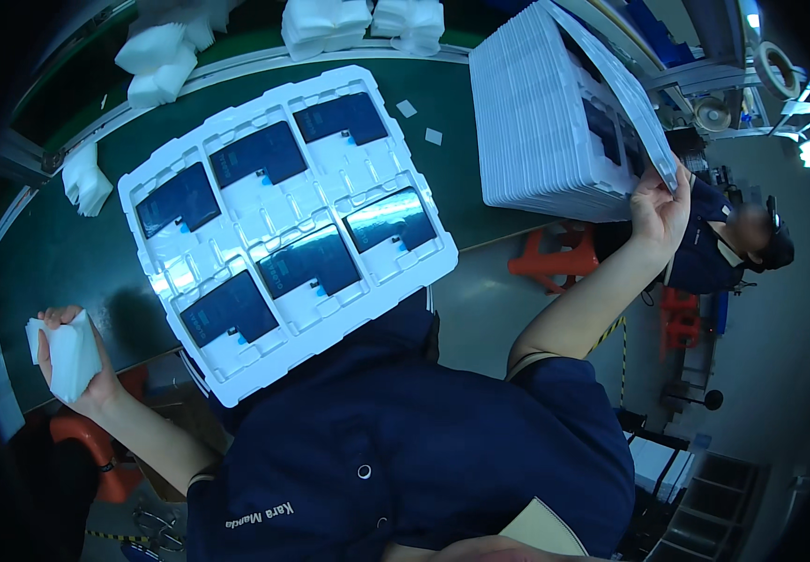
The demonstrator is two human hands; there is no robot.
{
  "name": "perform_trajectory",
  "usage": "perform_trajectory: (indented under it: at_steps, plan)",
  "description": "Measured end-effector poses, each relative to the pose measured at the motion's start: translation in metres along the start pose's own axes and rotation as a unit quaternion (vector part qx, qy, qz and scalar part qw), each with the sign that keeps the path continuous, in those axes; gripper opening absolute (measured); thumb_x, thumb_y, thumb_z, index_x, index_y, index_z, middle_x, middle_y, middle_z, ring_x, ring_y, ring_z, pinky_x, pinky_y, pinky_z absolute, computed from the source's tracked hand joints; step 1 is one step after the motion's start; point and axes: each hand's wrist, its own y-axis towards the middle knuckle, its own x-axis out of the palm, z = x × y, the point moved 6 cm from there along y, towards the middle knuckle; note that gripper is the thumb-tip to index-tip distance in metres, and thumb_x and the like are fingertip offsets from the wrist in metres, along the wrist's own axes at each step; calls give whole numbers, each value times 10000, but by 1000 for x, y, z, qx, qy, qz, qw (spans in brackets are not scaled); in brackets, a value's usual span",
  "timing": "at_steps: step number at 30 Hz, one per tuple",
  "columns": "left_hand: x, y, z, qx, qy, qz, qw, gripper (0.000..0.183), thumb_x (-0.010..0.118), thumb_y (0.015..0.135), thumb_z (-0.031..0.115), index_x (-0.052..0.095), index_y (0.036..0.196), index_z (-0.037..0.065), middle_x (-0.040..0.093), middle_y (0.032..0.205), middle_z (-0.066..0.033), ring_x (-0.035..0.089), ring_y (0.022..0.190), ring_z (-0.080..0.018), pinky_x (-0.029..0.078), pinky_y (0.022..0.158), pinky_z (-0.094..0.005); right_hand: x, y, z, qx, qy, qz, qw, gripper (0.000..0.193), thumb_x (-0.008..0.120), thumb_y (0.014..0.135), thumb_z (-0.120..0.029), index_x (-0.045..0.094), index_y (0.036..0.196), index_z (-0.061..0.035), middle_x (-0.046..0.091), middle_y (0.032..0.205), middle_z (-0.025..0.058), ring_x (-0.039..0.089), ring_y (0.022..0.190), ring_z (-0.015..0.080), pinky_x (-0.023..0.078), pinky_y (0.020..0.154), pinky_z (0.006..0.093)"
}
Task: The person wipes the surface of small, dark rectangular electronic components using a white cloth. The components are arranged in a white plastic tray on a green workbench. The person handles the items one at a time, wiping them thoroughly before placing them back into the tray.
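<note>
At the left of the head view, a white wad (75,363) is held upright in the left hand (99,388), with the fingers wrapped around it. At the right, the edge of a tilted tray (637,98) is pinched between the thumb and fingers of the right hand (660,211); by it the tray is held at an angle against the stack (527,122) of white trays, which is set on the green table (456,183). Between the hands, a white tray (236,221) is placed toward the table's near side, one corner reaching past the edge. In it six dark packs (257,155) are laid in two rows of three. Beyond the tray, two small pale squares (433,137) are scattered near the stack. White bundles (326,26) are lined along the far side. Behind the right hand, a co-worker (705,245) is partly seen near an orange stool (559,258).
</note>
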Motion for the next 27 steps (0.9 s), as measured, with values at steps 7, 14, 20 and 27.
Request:
perform_trajectory:
  at_steps: [7,14,20,27]
  plan:
    - [8,-6,-13,-19,-7,-30,999,225,495,898,24,418,1103,-34,477,954,-131,472,865,-212,389,837,-364,17,-43,65,56,-42,-64,995,206,524,935,-24,544,1134,25,645,1105,159,644,1015,234,561,842,381]
    - [33,-14,-37,-25,42,-22,999,241,521,901,79,487,1097,-57,530,984,-155,536,836,-207,450,786,-343,49,-150,176,73,-112,-96,986,415,539,897,-6,420,1292,40,571,1210,177,581,1123,266,481,955,421]
    - [39,-32,-69,-70,211,34,974,364,550,873,98,525,1204,-52,512,1293,-281,579,692,-183,494,670,-316,54,-197,262,197,-148,-114,963,493,655,807,53,446,1251,12,579,1128,121,598,1046,215,484,927,387]
    - [39,-44,-86,-91,584,18,807,500,683,804,124,569,1277,7,562,1295,-137,630,789,-118,476,645,-225,32,-238,303,420,-194,-163,872,372,591,909,-41,471,1259,-4,608,1137,121,626,1051,239,562,836,394]
